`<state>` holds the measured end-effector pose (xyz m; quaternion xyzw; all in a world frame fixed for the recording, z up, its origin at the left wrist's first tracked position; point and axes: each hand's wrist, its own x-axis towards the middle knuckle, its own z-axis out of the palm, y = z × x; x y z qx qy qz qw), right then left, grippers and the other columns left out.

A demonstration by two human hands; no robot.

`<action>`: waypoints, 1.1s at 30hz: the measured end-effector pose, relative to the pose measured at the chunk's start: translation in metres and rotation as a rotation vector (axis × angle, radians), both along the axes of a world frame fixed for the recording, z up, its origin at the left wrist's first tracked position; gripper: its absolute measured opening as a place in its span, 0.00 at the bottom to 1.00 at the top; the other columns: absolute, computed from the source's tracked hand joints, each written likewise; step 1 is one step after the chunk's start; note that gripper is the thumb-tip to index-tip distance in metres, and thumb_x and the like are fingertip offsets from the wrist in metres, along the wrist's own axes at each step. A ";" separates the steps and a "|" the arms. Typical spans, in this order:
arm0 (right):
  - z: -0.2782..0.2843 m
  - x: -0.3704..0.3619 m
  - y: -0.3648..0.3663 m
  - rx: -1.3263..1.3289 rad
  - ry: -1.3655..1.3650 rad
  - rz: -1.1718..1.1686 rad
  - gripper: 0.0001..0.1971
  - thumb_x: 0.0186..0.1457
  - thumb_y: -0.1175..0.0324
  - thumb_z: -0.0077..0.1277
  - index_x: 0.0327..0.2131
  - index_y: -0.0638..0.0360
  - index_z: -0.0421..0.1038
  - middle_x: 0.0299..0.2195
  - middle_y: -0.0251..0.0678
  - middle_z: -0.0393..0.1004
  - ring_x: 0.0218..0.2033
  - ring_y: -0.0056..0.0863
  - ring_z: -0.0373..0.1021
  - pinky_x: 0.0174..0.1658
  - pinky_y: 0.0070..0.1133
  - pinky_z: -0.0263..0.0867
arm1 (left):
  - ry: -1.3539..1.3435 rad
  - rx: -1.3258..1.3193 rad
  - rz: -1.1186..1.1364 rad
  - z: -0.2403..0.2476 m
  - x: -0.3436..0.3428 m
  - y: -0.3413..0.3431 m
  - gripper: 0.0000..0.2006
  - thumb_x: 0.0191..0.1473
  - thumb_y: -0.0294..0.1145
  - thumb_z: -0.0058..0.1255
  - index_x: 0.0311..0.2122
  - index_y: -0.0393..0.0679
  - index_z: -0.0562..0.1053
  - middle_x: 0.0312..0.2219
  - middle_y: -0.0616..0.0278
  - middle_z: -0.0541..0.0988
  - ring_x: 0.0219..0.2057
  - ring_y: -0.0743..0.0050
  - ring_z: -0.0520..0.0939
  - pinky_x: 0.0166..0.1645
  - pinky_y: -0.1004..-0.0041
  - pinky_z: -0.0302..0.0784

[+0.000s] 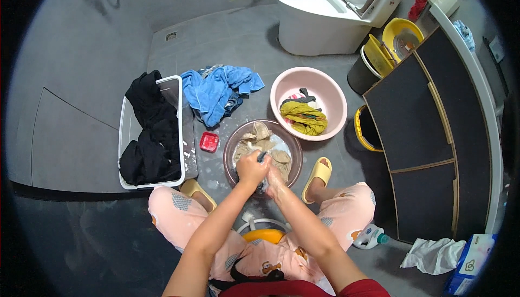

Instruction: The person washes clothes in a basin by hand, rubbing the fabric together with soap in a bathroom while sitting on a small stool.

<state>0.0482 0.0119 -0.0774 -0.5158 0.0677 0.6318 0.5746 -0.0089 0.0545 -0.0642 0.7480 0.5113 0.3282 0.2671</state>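
Gray floor [216, 42], dark cloth [262, 157] half-hidden

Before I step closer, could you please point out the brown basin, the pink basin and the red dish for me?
Brown basin [298, 160], head view: on its right rim.
Pink basin [335, 102], head view: on its bare inner wall, at right.
Red dish [209, 141], head view: on its middle.

Grey floor [238, 42], around you. Directly upon it: one white-rimmed basket [180, 129], to your left; one heap of clothes [216, 94], blue uppermost, beside it; one small red dish [209, 141]; one brown basin [228, 159], before you; one pink basin [337, 98], farther right; your two yellow slippers [320, 173]; one white toilet [319, 34], well beyond; one dark bin [358, 76], near the toilet.
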 end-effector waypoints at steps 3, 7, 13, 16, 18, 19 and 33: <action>-0.063 0.023 -0.016 0.584 0.483 0.000 0.16 0.50 0.52 0.36 0.32 0.52 0.66 0.32 0.31 0.69 0.32 0.26 0.66 0.34 0.24 0.63 | -0.050 0.125 -0.138 0.011 0.010 -0.021 0.09 0.31 0.38 0.49 0.15 0.43 0.69 0.13 0.51 0.70 0.18 0.54 0.73 0.24 0.64 0.68; -0.103 0.025 -0.012 0.492 0.549 -0.035 0.16 0.49 0.54 0.36 0.33 0.54 0.65 0.31 0.32 0.69 0.32 0.29 0.66 0.33 0.26 0.64 | -0.117 0.139 -0.241 0.005 0.009 -0.025 0.09 0.31 0.37 0.50 0.15 0.42 0.70 0.13 0.50 0.70 0.17 0.53 0.73 0.24 0.64 0.68; 0.049 0.005 -0.010 0.009 0.018 0.170 0.12 0.48 0.61 0.45 0.33 0.58 0.67 0.30 0.32 0.69 0.29 0.23 0.66 0.34 0.19 0.63 | -0.480 -0.429 0.262 -0.014 -0.015 0.035 0.12 0.41 0.34 0.43 0.22 0.33 0.71 0.18 0.54 0.75 0.18 0.63 0.74 0.26 0.68 0.67; 0.044 0.024 -0.009 0.492 -0.051 0.298 0.31 0.43 0.66 0.52 0.50 0.61 0.50 0.43 0.36 0.62 0.43 0.27 0.61 0.48 0.22 0.56 | -1.182 -1.281 0.359 -0.020 -0.023 0.049 0.15 0.40 0.41 0.41 0.26 0.37 0.69 0.23 0.54 0.74 0.23 0.60 0.76 0.34 0.67 0.72; 0.017 0.039 -0.018 0.419 -0.802 0.688 0.30 0.41 0.65 0.53 0.48 0.62 0.53 0.42 0.38 0.64 0.42 0.27 0.62 0.47 0.21 0.56 | -1.316 -1.539 0.168 -0.007 -0.027 0.051 0.17 0.41 0.42 0.40 0.31 0.36 0.69 0.26 0.52 0.74 0.28 0.59 0.76 0.38 0.64 0.72; 0.011 0.039 -0.023 0.306 -1.063 0.904 0.29 0.41 0.65 0.54 0.47 0.63 0.55 0.42 0.37 0.64 0.42 0.26 0.61 0.47 0.20 0.56 | -1.353 -1.637 0.094 0.013 -0.031 0.048 0.16 0.43 0.41 0.41 0.32 0.38 0.69 0.27 0.54 0.74 0.28 0.61 0.76 0.37 0.63 0.72; -0.051 0.036 -0.018 0.172 -0.138 -0.131 0.20 0.52 0.53 0.37 0.38 0.62 0.64 0.37 0.37 0.69 0.37 0.30 0.66 0.43 0.25 0.60 | -0.853 -0.830 -0.160 -0.061 -0.029 0.000 0.14 0.47 0.29 0.48 0.39 0.39 0.62 0.32 0.63 0.71 0.36 0.77 0.70 0.42 0.77 0.64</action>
